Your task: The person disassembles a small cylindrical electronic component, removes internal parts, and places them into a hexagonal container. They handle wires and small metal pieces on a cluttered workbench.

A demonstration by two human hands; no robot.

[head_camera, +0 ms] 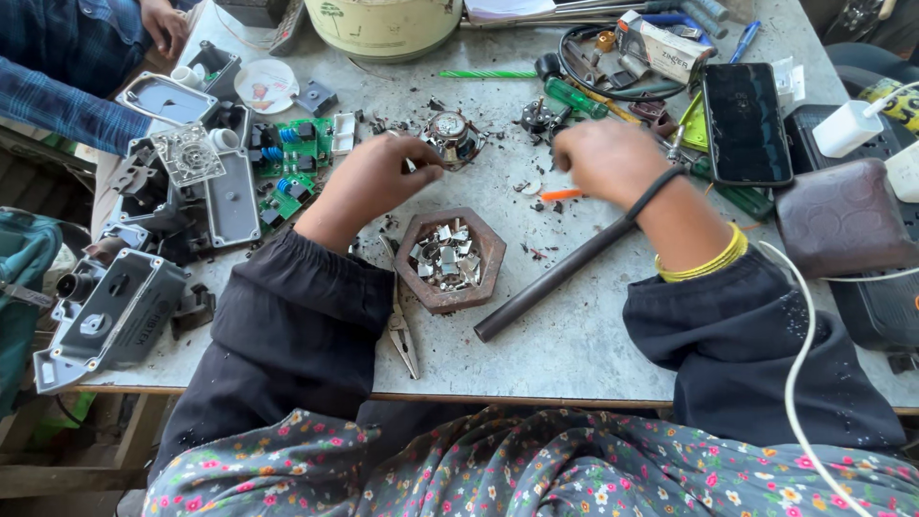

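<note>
From the head camera, the left hand (369, 182) rests on the grey desk (574, 335), its fingers pinched against the small round metal part (451, 134) to hold it steady. The right hand (605, 158) is curled closed beside it; what it grips cannot be told, though an orange-tipped piece (560, 195) lies just under it. A firm hold suits such small work. The hexagonal wooden bowl of metal scraps (450, 258), the dark metal rod (565, 273) and the pliers (400, 321) crowd the near space.

right hand (608, 158): fingertips blurred, grip unclear
pliers (402, 325): jaws hidden under left sleeve (306, 306)
cream pot (383, 24): cut off by top edge
co-worker's hand (165, 24): partly cropped
</note>
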